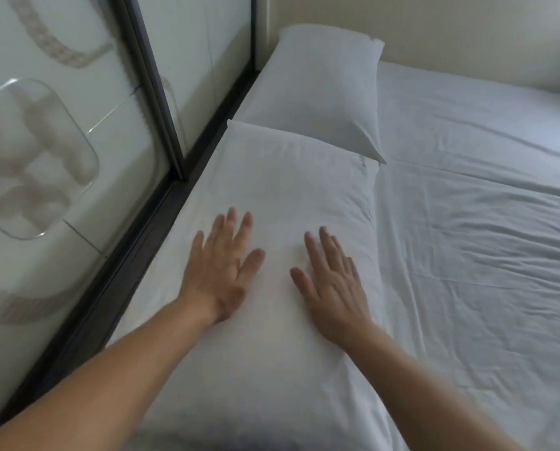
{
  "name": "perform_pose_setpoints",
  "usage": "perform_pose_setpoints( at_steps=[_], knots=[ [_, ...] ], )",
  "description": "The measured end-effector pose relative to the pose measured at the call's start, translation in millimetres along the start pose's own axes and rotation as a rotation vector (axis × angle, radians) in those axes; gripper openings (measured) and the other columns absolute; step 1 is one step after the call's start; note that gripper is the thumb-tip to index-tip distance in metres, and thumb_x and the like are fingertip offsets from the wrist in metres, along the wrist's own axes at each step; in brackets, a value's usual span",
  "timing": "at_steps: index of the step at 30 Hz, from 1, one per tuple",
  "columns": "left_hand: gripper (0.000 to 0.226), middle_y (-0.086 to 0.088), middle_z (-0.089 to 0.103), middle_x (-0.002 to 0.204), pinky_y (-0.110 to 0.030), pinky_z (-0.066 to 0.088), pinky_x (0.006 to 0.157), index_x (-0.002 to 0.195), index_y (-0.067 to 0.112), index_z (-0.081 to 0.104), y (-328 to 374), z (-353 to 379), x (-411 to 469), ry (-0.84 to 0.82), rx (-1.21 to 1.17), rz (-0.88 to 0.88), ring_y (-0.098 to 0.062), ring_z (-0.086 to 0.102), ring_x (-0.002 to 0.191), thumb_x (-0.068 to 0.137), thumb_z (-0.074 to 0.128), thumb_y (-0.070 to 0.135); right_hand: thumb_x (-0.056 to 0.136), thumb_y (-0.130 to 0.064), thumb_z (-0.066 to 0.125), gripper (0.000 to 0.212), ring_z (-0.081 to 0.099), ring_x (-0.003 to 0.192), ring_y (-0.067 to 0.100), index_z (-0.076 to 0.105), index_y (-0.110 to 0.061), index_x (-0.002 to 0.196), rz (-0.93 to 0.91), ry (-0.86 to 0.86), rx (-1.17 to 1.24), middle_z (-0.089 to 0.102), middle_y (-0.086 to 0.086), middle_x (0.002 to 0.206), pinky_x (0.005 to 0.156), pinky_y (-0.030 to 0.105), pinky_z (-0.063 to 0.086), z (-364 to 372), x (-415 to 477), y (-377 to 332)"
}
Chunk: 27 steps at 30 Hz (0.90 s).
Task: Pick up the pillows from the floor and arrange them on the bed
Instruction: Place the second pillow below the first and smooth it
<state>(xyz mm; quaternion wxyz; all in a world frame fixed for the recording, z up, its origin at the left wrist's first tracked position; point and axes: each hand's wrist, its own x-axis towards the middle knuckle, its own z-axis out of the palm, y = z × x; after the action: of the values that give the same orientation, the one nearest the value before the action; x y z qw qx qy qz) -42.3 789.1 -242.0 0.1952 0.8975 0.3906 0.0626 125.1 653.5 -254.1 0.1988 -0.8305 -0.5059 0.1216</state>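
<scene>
Two white pillows lie on the bed (467,242), both along its left edge, which runs beside a glass sliding door (60,141) with a dark frame (148,76).

The near pillow (288,190) lies flat and lengthwise against that left edge. Both hands rest on it, palms down. The left hand (221,271) is open, its fingers spread and pointing toward the far end of the bed; it lies flat on the pillow's left half and grips nothing. The right hand (330,284) is likewise open with fingers stretched out, flat on the pillow's right half, holding nothing. The two hands are near each other but apart, with a strip of pillowcase between the thumbs. Both bare forearms reach in from the bottom of the view.

The far pillow (317,92) sits just beyond the near one, in the bed's far left corner, where the glass door meets the cream wall (451,30). Its near end touches or slightly overlaps the far end of the near pillow. Its far end looks raised a little toward the wall.

The rest of the bed, to the right of the pillows, is covered by a white sheet (483,320) with shallow wrinkles. At the far right edge something pale shows against the wall, too cut off to tell what.
</scene>
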Motion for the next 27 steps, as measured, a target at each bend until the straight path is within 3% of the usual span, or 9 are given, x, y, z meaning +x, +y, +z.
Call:
perform_pose_setpoints(
  at_steps=[2, 5, 7, 9, 12, 16, 22, 27],
  knots=[
    [0.069, 0.008, -0.022, 0.158, -0.042, -0.009, 0.118, 0.148, 0.038, -0.015, 16.3, 19.0, -20.6, -0.172, 0.1, 0.036, -0.011, -0.021, 0.144, 0.087, 0.003, 0.067, 0.086, -0.071, 0.009, 0.069, -0.015, 0.144, 0.006, -0.005, -0.043, 0.148, 0.034, -0.158, -0.072, -0.012, -0.017, 0.158, 0.117, 0.037, -0.007, 10.7, -17.0, -1.6],
    [0.073, 0.005, -0.019, 0.16, -0.048, -0.002, 0.118, 0.149, 0.032, -0.016, -9.6, 22.4, -63.0, -0.35, 0.203, -0.263, -0.015, -0.013, 0.146, 0.087, 0.004, 0.067, 0.09, -0.066, 0.019, 0.07, 0.001, 0.147, 0.017, 0.003, -0.035, 0.15, 0.426, -0.316, -0.038, 0.0, -0.007, 0.162, 0.118, 0.044, 0.009, -3.0, -40.6, 38.7],
    [0.076, 0.003, -0.003, 0.162, -0.052, 0.004, 0.116, 0.151, 0.03, -0.006, -31.7, 4.9, -86.3, -0.427, 0.267, -0.477, -0.022, 0.001, 0.148, 0.086, 0.004, 0.068, 0.093, -0.058, 0.022, 0.065, 0.02, 0.143, 0.029, 0.015, -0.027, 0.149, 0.619, -0.403, -0.039, 0.016, 0.007, 0.16, 0.113, 0.049, 0.022, -26.8, -55.8, 64.6],
    [0.077, -0.002, 0.016, 0.161, -0.054, 0.01, 0.114, 0.152, 0.028, 0.008, -49.7, -18.1, -110.8, -0.415, 0.352, -0.625, -0.027, 0.013, 0.146, 0.086, 0.003, 0.068, 0.096, -0.051, 0.021, 0.056, 0.024, 0.141, 0.033, 0.021, -0.028, 0.147, 0.658, -0.473, -0.07, 0.018, 0.01, 0.159, 0.11, 0.049, 0.026, -44.6, -74.7, 72.1],
    [0.071, -0.006, 0.038, 0.151, -0.053, 0.023, 0.11, 0.146, 0.019, 0.028, -46.6, -53.1, -149.8, -0.362, 0.401, -0.672, -0.029, 0.03, 0.139, 0.09, 0.014, 0.06, 0.095, -0.054, 0.03, 0.062, 0.028, 0.14, 0.028, 0.019, -0.025, 0.149, 0.734, -0.421, 0.052, 0.029, 0.01, 0.155, 0.108, 0.045, 0.028, -64.6, -112.9, 50.7],
    [0.046, -0.019, 0.062, 0.12, -0.049, 0.047, 0.084, 0.124, 0.008, 0.055, 2.6, -87.6, -189.7, -0.262, 0.217, -0.613, -0.039, 0.06, 0.105, 0.09, 0.052, 0.039, 0.096, -0.046, 0.04, 0.058, 0.044, 0.128, 0.024, 0.024, -0.025, 0.148, 0.594, -0.409, 0.084, 0.042, 0.004, 0.143, 0.097, 0.038, 0.037, -101.8, -157.8, -4.2],
    [0.041, -0.008, 0.054, 0.133, -0.042, 0.045, 0.094, 0.132, 0.014, 0.049, 106.9, -147.7, -203.5, -0.067, -0.415, -0.686, -0.027, 0.057, 0.114, 0.094, 0.052, 0.029, 0.096, -0.041, 0.045, 0.043, 0.055, 0.112, 0.015, 0.038, -0.031, 0.137, 0.369, -0.328, 0.186, 0.051, -0.006, 0.132, 0.091, 0.035, 0.045, -173.9, -177.9, -78.9],
    [0.032, 0.004, 0.061, 0.113, -0.027, 0.041, 0.079, 0.125, 0.022, 0.054, 160.7, -214.2, -213.1, 0.027, -0.659, -0.633, -0.013, 0.058, 0.096, 0.095, 0.048, 0.031, 0.094, -0.037, 0.05, 0.034, 0.057, 0.092, 0.008, 0.049, -0.03, 0.127, 0.312, -0.193, 0.22, 0.058, -0.01, 0.115, 0.079, 0.03, 0.044, -241.1, -186.0, -114.3]
  ],
)
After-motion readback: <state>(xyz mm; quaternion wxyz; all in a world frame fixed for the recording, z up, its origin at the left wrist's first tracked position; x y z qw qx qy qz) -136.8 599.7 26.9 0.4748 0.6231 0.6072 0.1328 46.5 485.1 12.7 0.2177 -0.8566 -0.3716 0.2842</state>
